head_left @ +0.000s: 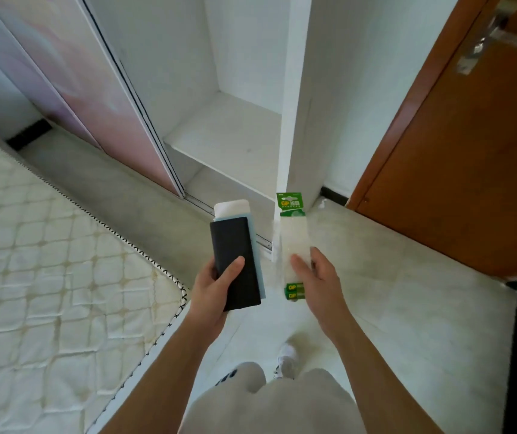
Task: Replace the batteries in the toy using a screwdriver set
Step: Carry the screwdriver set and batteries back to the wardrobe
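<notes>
My left hand (219, 285) grips a flat black case (235, 245), with a light blue and white object (233, 208) stacked under it and sticking out beyond its far end. My right hand (316, 277) holds a long clear plastic battery pack (293, 236) with a green printed header at its far end. Green batteries (294, 291) show at the pack's near end, just left of my palm. Both hands are held out in front of me at waist height, a short gap between them. No toy can be made out for certain.
A quilted mattress (47, 261) lies at the left. Ahead stands an open white wardrobe (235, 130) with a pink sliding door (94, 98). A brown wooden door (469, 151) is at the right. Pale floor tiles (407, 308) lie below, with my legs and a shoe (286, 361).
</notes>
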### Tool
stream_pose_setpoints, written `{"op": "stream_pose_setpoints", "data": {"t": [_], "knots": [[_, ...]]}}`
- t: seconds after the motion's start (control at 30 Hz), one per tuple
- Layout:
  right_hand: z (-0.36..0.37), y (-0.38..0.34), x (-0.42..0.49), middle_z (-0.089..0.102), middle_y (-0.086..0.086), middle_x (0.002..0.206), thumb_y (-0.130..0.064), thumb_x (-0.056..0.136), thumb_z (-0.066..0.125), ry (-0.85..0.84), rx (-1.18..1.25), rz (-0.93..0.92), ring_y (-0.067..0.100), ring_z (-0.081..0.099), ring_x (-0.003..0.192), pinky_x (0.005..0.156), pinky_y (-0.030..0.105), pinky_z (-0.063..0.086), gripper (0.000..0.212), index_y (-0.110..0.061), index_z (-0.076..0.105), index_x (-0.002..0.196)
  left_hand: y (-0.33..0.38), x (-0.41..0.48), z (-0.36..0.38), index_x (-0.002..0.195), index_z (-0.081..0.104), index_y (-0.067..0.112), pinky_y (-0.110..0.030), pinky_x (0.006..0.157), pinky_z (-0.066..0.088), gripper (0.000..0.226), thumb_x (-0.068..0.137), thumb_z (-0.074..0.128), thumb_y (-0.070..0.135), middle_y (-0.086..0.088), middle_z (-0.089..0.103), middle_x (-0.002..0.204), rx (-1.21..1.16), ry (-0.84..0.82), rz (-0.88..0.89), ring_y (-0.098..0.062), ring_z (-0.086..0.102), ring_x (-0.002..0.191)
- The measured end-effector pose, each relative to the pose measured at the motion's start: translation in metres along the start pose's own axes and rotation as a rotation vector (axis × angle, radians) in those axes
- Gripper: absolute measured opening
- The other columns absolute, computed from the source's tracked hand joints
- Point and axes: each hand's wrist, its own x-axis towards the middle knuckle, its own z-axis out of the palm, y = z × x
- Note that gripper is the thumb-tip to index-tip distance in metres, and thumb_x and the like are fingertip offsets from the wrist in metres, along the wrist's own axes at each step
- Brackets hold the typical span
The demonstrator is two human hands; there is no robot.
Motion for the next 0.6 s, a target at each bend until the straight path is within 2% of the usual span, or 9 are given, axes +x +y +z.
{"op": "stream_pose_setpoints", "data": {"t": [0.13, 0.27, 0.47, 0.6], "knots": [[-0.005, -0.014, 0.046, 0.068, -0.003, 0.093, -0.027, 0.101, 0.055, -0.082, -0.015, -0.007, -0.002, 0.067, 0.073, 0.059, 0.017, 0.054, 0.005, -0.025, 0.060, 0.101, 0.015, 0.026, 0.016, 0.117, 0.064, 0.015, -0.033, 0.070, 0.060, 0.035, 0.084, 0.071, 0.023, -0.005, 0.075, 0.103, -0.046, 0.064, 0.038, -0.019, 0.074, 0.092], [0.002, -0.028, 0.083, 0.069, -0.003, 0.090, -0.024, 0.100, 0.056, -0.156, -0.017, -0.011, -0.003, 0.066, 0.070, 0.058, 0.016, 0.054, 0.007, -0.028, 0.061, 0.097, 0.030, 0.046, 0.017, 0.125, 0.061, 0.012, -0.041, 0.077, 0.060, 0.050, 0.078, 0.073, 0.028, -0.013, 0.071, 0.115, -0.078, 0.145, 0.061, -0.026, 0.072, 0.101], [0.023, -0.046, 0.139, 0.069, 0.005, 0.091, -0.022, 0.100, 0.057, -0.264, -0.020, -0.031, 0.010, 0.067, 0.077, 0.065, 0.023, 0.056, 0.009, -0.017, 0.062, 0.103, 0.050, 0.088, 0.009, 0.124, 0.062, 0.011, -0.050, 0.087, 0.058, 0.047, 0.081, 0.073, 0.025, -0.019, 0.069, 0.118, -0.108, 0.233, 0.088, -0.032, 0.069, 0.105], [0.042, -0.057, 0.182, 0.069, 0.000, 0.090, -0.021, 0.100, 0.056, -0.309, -0.036, -0.045, 0.002, 0.067, 0.075, 0.062, 0.015, 0.051, 0.012, -0.013, 0.061, 0.108, 0.067, 0.129, 0.005, 0.121, 0.063, 0.014, -0.047, 0.082, 0.060, 0.042, 0.082, 0.073, 0.026, -0.015, 0.071, 0.113, -0.118, 0.251, 0.087, -0.027, 0.072, 0.099]]}}
